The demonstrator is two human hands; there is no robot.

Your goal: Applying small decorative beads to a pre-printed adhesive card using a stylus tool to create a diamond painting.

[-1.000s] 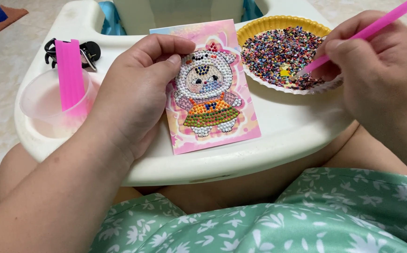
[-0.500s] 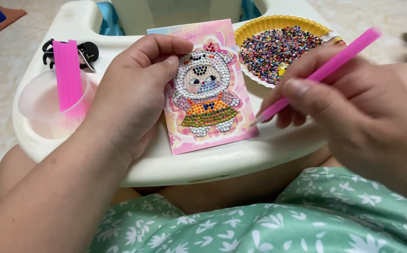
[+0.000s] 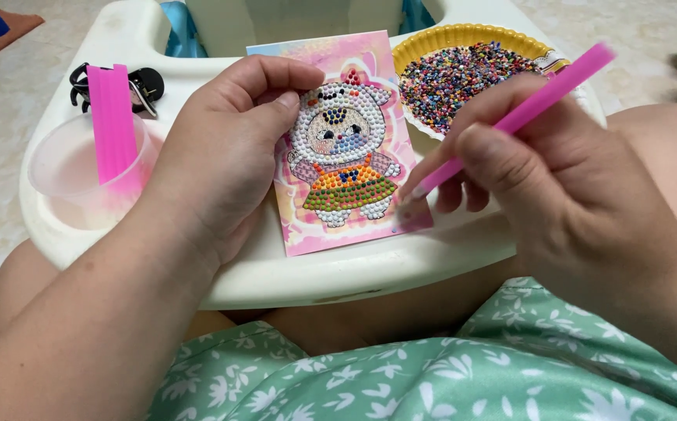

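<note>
The right hand (image 3: 557,179) pinches a slim pink plastic stylus pen (image 3: 525,113) between thumb and forefinger, slanted so its tip meets the lower right part of the pink rectangular bead-art card with a round-headed figure in an orange dress (image 3: 346,156); the other fingers curl under, near the card's edge. The left hand (image 3: 222,156) lies palm down over the card's left side, thumb bent onto its upper part, pinning it flat on the white moulded plastic tray (image 3: 315,273) that rests over the lap. Just behind the right hand sits a yellow fluted paper plate of tiny mixed-colour beads (image 3: 463,70). Left of the left hand, a translucent plastic cup (image 3: 74,175) holds a flat pink strip (image 3: 111,125), with a black hair claw clip (image 3: 140,84) just behind it.
</note>
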